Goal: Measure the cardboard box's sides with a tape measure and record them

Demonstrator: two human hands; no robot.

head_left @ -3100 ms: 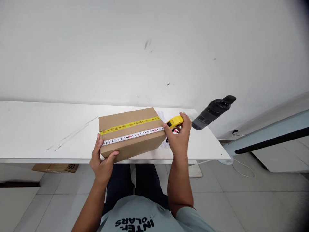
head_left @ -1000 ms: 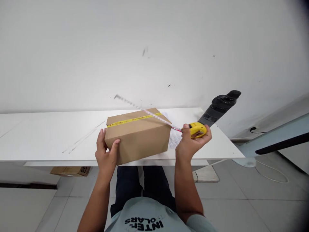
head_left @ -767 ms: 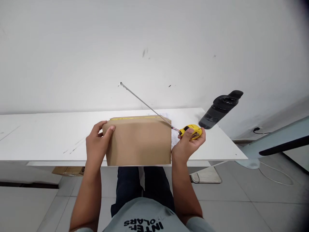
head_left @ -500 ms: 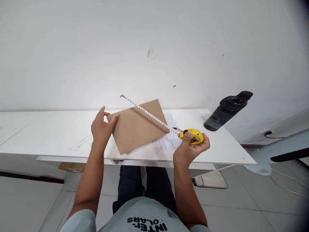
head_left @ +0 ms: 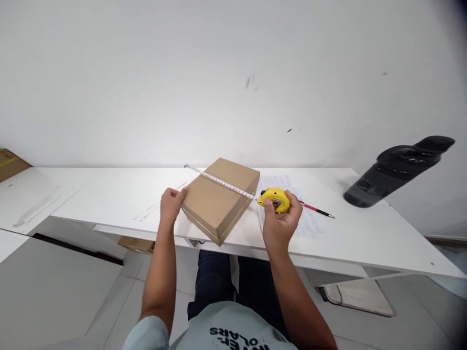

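Note:
A brown cardboard box [head_left: 219,199] lies on the white table [head_left: 109,199], turned at an angle, with yellow tape along its lower edge. My left hand [head_left: 171,204] grips the box's left corner, fingers curled on it. My right hand [head_left: 279,221] is closed around a yellow tape measure [head_left: 273,199] just right of the box. Its white blade [head_left: 219,181] is pulled out and runs up and left across the top of the box, its hook past the far corner.
A printed sheet of paper [head_left: 310,221] lies under my right hand with a red and black pen [head_left: 315,210] on it. A dark bottle [head_left: 397,170] stands at the right. Another cardboard box [head_left: 9,163] shows at the far left, and one [head_left: 136,244] lies on the floor under the table.
The box was lifted, turned over and set down at a new angle. The tape blade swung up into the air and now lies across the box again. The view shifted left.

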